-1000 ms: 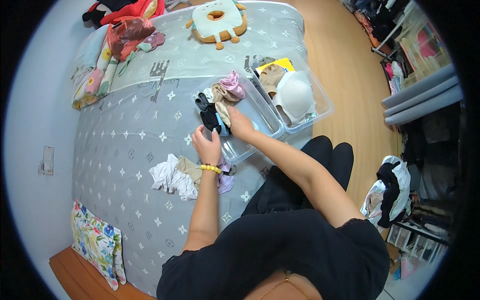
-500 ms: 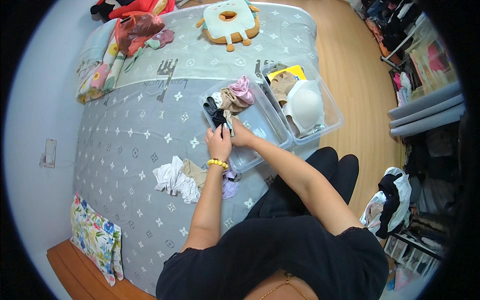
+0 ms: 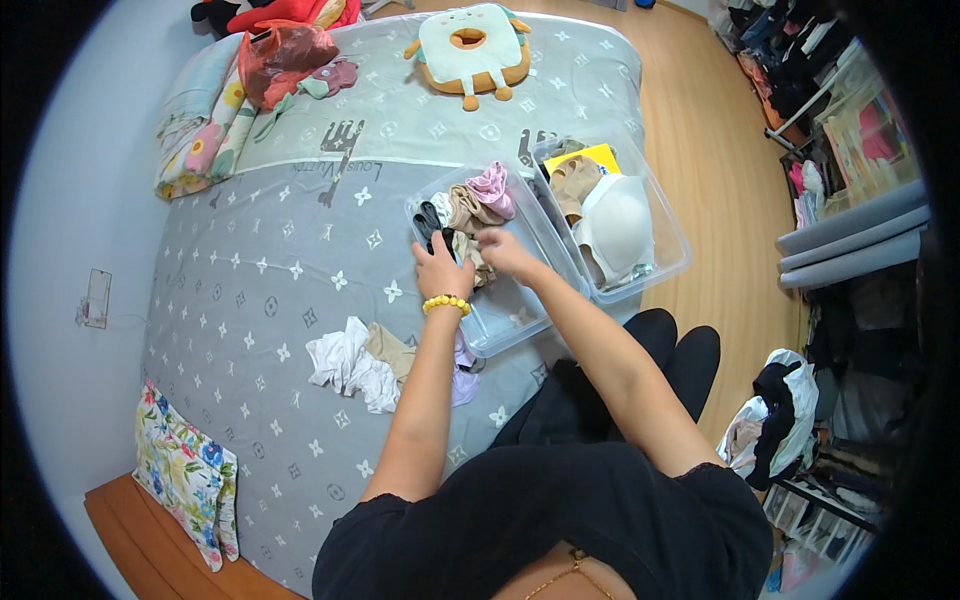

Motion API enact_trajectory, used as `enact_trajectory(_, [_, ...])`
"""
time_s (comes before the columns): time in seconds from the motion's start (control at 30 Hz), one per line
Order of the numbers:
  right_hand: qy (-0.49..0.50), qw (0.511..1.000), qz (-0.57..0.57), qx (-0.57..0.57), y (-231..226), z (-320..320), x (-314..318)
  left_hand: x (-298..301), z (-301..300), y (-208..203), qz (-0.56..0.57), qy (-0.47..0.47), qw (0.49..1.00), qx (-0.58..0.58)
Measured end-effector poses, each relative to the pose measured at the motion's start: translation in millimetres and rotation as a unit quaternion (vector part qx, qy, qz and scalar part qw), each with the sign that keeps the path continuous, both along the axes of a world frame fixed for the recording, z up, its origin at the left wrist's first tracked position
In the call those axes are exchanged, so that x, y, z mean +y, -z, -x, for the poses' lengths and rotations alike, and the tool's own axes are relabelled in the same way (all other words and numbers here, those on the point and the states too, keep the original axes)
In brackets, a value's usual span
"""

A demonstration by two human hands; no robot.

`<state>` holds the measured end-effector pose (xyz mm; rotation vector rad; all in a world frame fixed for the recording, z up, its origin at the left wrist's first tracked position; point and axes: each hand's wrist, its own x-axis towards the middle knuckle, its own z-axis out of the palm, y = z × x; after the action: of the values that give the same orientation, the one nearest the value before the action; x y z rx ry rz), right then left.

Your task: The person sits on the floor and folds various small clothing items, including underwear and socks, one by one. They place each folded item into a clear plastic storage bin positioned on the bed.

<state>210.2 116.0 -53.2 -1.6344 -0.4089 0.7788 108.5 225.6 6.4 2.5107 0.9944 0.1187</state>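
My left hand (image 3: 440, 272) reaches into the left clear plastic bin (image 3: 562, 262), its fingers apart and resting on a black folded garment (image 3: 441, 242) and a beige folded garment (image 3: 476, 262). Just right of the beige one hovers my right hand (image 3: 508, 255), fingers curled and smeared by motion; whether it holds anything is unclear. Folded clothes line the bin's far left side: a pink satiny piece (image 3: 491, 190), a tan piece (image 3: 466, 208), and white and dark ones. On the bed left of my forearm lie crumpled white (image 3: 350, 365), beige (image 3: 388, 350) and lilac (image 3: 464, 380) garments.
A second clear bin (image 3: 672, 255) touches the first on the right, holding a white bra (image 3: 615, 228), a tan bra (image 3: 574, 186) and a yellow item (image 3: 597, 157). A bread-shaped plush cushion (image 3: 474, 58) sits farther back. A floral pillow (image 3: 186, 470) lies near left.
My right hand has drawn back slightly to the right from the beige garment, which now lies in the bin beside the black one. My left hand's fingers have spread over them.
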Motion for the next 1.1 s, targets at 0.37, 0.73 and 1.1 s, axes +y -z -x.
enact_trajectory(0.37, [0.019,0.903,0.36,-0.235,-94.9,-16.2,77.4,-28.0,11.2,3.9,-0.227,0.067,0.971,-0.017])
enact_trajectory(0.73, [-0.014,0.877,0.453,-0.162,-87.0,-16.7,104.1,-25.9,10.4,24.0,-0.213,0.139,0.964,-0.074])
enact_trajectory(1.1, [0.028,0.911,0.331,-0.245,-42.6,-44.0,79.3,-30.5,4.2,36.3,-0.232,0.16,0.959,-0.013])
